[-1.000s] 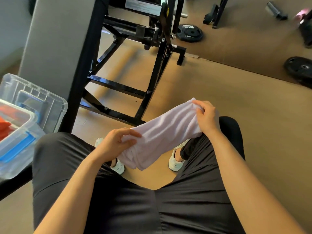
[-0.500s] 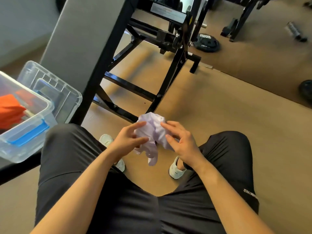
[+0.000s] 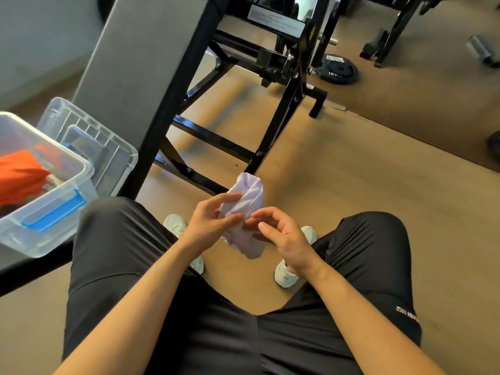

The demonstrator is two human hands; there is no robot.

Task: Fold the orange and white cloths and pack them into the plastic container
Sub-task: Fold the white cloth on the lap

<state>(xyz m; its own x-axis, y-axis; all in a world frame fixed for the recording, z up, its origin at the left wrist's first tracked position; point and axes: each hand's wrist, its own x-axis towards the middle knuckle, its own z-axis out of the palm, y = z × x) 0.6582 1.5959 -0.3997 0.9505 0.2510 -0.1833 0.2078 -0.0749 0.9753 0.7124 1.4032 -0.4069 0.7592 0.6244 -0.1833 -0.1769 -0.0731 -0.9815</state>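
Fingers [image 3: 230,197] of your left hand [image 3: 208,220] curl around the white cloth [image 3: 247,212], thumb and fingertips pinching its bunched left side. Your right hand [image 3: 284,234] sits just beside it, its fingers [image 3: 263,212] loosely bent and touching the cloth's right side; whether they actually grip the fabric cannot be told. The cloth is crumpled into a soft wad held in the air between your knees, above the floor [image 3: 338,185], with one end poking up and another hanging down below your hands.

You are seated, wearing black shorts [image 3: 121,253] and white shoes [image 3: 286,274]. At your left, on the near edge of the bench [image 3: 130,63], stands the clear plastic container [image 3: 46,228] with a blue latch. The orange cloth [image 3: 19,174] lies inside it. The container's clear lid [image 3: 108,147] lies just behind it on the bench.
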